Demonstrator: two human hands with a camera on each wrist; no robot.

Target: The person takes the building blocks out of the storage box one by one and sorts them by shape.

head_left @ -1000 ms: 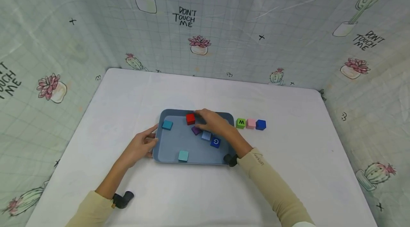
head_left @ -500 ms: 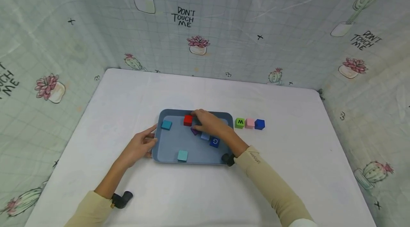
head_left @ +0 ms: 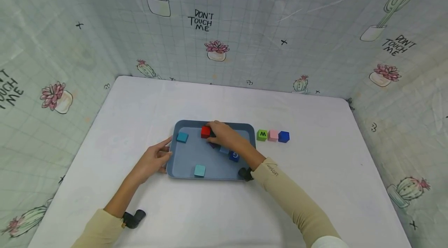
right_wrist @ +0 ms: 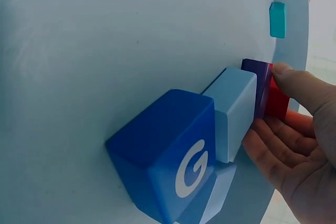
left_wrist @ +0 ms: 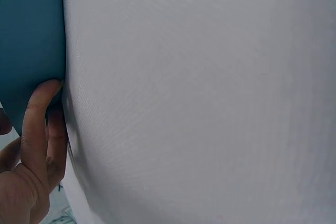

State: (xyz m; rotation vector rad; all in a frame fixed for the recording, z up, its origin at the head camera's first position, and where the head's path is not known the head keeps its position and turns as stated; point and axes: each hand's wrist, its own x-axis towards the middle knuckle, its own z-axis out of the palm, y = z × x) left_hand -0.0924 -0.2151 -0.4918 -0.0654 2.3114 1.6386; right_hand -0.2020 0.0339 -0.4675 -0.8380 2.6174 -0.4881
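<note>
In the head view, a blue-grey tray lies on the table with several coloured blocks inside. My left hand rests at its left side, fingers touching the outer wall. My right hand reaches in from the right and pinches the red block between thumb and fingers. Beside that block, a purple block is partly covered by the hand in the head view. A light blue block and a dark blue block with a white G follow in a slanting row.
A teal-blue block lies at the tray's left, an aqua block near its front wall. Outside, right of the tray, a green W block, a pink block and a blue block stand lined up.
My right hand has moved slightly left, its fingers closing in on the red block and covering more of the purple and light blue ones. The left hand stays at the tray's side.
</note>
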